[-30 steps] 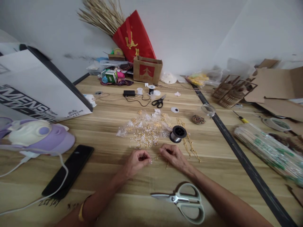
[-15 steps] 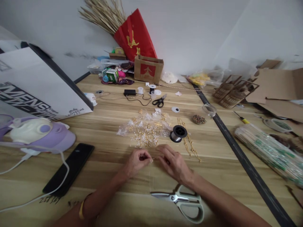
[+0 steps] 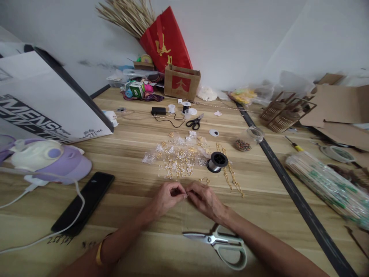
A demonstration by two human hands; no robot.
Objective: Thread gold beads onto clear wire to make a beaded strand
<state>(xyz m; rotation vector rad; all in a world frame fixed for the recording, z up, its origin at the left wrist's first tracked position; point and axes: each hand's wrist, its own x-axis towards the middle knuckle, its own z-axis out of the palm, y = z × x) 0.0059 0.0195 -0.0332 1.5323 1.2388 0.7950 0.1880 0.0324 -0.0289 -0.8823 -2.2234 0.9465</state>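
My left hand [image 3: 168,197] is pinched, thumb against forefinger, on a tiny piece too small to name. Its fingertips meet those of my right hand [image 3: 205,199], also closed in a pinch, with the held thing hidden between them. A thin clear line hangs below the fingertips. Just beyond the hands lies a spread of small gold and clear beads [image 3: 178,163]. A spool of fine wire [image 3: 217,162] stands right of the beads, beside a gold chain [image 3: 230,175]. A short gold chain [image 3: 204,180] lies behind my right hand. Grey-handled scissors [image 3: 221,241] rest nearer me, by the right forearm.
On the left are a black phone [image 3: 83,202], a white cable, a purple and white device [image 3: 52,159] and a big white box [image 3: 49,104]. Black scissors [image 3: 195,122] and a bead jar [image 3: 243,144] lie farther back. Packaged sticks [image 3: 325,184] are at right.
My right hand has drawn in to the left, its raised fingers now closed down against the left fingertips. The short gold chain behind it has come into view.
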